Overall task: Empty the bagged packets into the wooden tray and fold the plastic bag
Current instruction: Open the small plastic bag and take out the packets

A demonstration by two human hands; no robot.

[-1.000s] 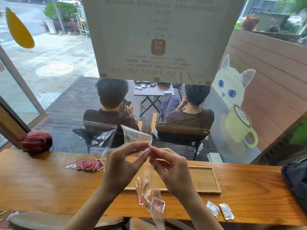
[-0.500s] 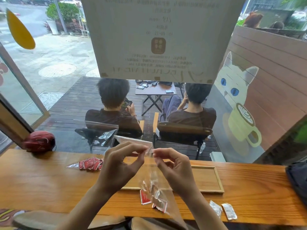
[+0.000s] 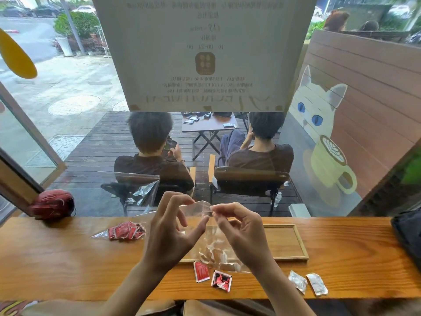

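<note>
A clear plastic bag hangs between my hands above the wooden counter, its lower end resting near the front rim of the shallow wooden tray. My left hand and my right hand each pinch the bag's top edge. Some pale packets show through the bag's lower part. Two red packets lie on the counter just in front of the tray. A second clear bag with red packets lies to the left.
Two silver packets lie near the counter's front edge at right. A red ball-like object sits at the back left by the window. A dark bag rests at the far right. Glass rises directly behind the counter.
The bag has come down from hanging upright to lying low over the tray's front. The red packets that were inside its bottom now lie on the counter. Both hands stayed pinched on the top edge.
</note>
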